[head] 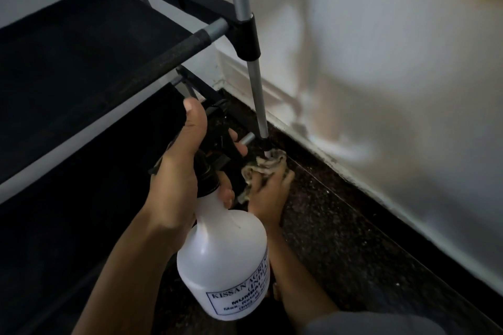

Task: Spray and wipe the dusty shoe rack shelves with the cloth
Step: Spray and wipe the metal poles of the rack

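We see a shoe rack of silver metal tubes, black plastic joints and black fabric shelves (81,43), standing on a dark speckled stone floor (340,226) against a pale wall (381,62). We take the rack's front right upright tube (257,95) as our landmark; its foot meets the floor close to the white skirting at the base of the wall.

Our left hand (185,171) is just left of that upright's lower end and a little nearer us. Its fingers are curled round the neck of a white translucent plastic spray bottle with a black trigger head (226,261), the thumb raised along the black head and one fingertip showing at the trigger side. The bottle hangs tilted, its printed label low and towards us, its nozzle end turned toward the foot of the upright and the end of the lowest black shelf.

Our right hand (268,193) lies on the floor right at the foot of the upright, partly hidden behind the bottle. It holds a crumpled beige cloth (265,166), bunched under and ahead of the fingers and pressed against the base of the tube. The fingers look bent over the cloth, though blur and the bottle keep us from telling how tightly they close.

Two black shelves stretch away to the left of the upright, one above the other.
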